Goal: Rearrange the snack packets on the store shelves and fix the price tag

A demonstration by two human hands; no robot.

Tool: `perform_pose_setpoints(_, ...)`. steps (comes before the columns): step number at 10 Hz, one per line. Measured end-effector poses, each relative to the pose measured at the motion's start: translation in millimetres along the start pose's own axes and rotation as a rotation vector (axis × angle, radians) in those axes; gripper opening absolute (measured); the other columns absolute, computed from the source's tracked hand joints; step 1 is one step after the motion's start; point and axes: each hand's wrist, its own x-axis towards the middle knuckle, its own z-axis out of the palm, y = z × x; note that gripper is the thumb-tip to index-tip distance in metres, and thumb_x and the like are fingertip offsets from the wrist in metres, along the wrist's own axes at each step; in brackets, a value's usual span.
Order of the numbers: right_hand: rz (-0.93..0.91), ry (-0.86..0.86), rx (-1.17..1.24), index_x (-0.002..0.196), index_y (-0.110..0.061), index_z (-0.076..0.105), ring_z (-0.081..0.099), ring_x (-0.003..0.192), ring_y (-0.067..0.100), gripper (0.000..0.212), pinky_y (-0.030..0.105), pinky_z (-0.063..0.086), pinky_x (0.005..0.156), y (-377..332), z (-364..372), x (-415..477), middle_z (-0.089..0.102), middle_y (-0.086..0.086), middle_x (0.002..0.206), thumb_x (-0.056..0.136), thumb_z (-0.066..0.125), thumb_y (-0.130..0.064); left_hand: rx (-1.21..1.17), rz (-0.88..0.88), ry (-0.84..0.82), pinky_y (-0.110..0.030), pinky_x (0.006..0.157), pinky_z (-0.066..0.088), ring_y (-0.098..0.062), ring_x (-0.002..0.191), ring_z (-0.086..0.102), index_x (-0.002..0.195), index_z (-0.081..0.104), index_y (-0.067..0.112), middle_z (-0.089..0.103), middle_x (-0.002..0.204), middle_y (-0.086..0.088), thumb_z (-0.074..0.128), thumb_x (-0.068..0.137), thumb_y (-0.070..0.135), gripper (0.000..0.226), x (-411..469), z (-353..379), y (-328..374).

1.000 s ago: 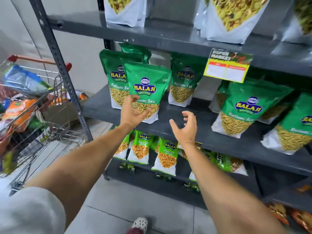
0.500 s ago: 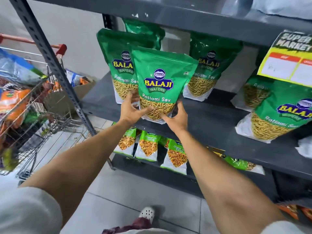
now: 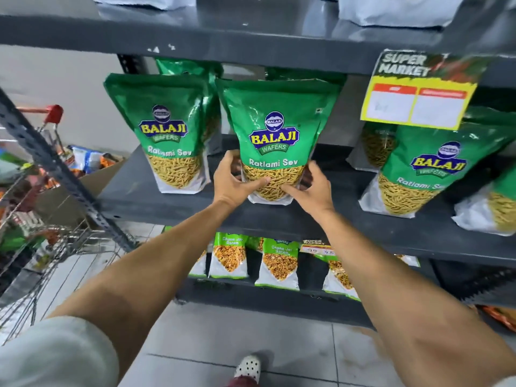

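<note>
A green Balaji Ratlami Sev packet (image 3: 275, 121) stands upright in the middle of the grey shelf (image 3: 145, 196). My left hand (image 3: 233, 181) grips its lower left side and my right hand (image 3: 311, 188) grips its lower right side. A second Ratlami Sev packet (image 3: 164, 129) stands to its left, apart from it. More of the same packets (image 3: 424, 169) lean at the right. A yellow price tag (image 3: 418, 93) headed "Super Market" hangs tilted from the shelf edge above, at the upper right.
Smaller Chana Jor Garam packets (image 3: 280, 261) line the lower shelf, with a small price tag (image 3: 317, 247) beside them. A loaded shopping cart (image 3: 30, 208) stands at the left behind the slanted shelf upright (image 3: 55, 169). White packets (image 3: 396, 9) sit on the top shelf.
My right hand has closed onto the front packet, joining the left. Both hands have shifted the packet to the right, away from the packet it overlapped. The camera has come closer.
</note>
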Motion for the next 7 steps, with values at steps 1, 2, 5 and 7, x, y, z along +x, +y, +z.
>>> perform_pose_setpoints(1,0.021,0.041,-0.029,0.114,-0.019,0.054,0.069,0.101,0.018,0.056,0.042,0.057,0.093,10,-25,6,0.070,0.001,0.106,0.067,0.086,-0.014,0.018,0.029,-0.018,-0.035,0.081,0.059,0.007,0.084,0.060,0.106,0.053,0.025,0.065,0.096,0.013,0.094,0.051,0.039,0.070,5,27,8)
perform_pose_setpoints(2,0.030,0.045,-0.047,0.116,-0.017,0.052,0.067,0.101,0.017,0.057,0.038,0.057,0.093,22,-36,9,0.067,0.000,0.106,0.069,0.084,-0.013,0.029,0.029,-0.037,-0.040,0.079,0.060,-0.010,0.090,0.065,0.105,0.054,0.024,0.069,0.100,0.004,0.093,0.049,0.042,0.071,10,45,3)
perform_pose_setpoints(5,0.097,0.018,-0.072,0.119,-0.016,0.049,0.065,0.102,0.013,0.057,0.025,0.053,0.092,39,-34,-4,0.066,0.000,0.108,0.073,0.082,-0.017,0.117,0.038,-0.114,-0.031,0.084,0.057,-0.014,0.098,0.064,0.113,0.052,0.020,0.066,0.110,0.001,0.091,0.051,0.048,0.079,5,54,-9)
perform_pose_setpoints(7,0.178,-0.090,-0.353,0.125,-0.010,0.042,0.056,0.120,0.033,0.073,0.044,0.049,0.099,17,-53,-12,0.057,0.017,0.132,0.069,0.085,-0.029,0.490,0.032,-0.294,-0.036,0.094,0.049,-0.018,0.102,0.056,0.112,0.049,0.017,0.058,0.115,-0.002,0.086,0.058,0.053,0.074,-7,23,3)
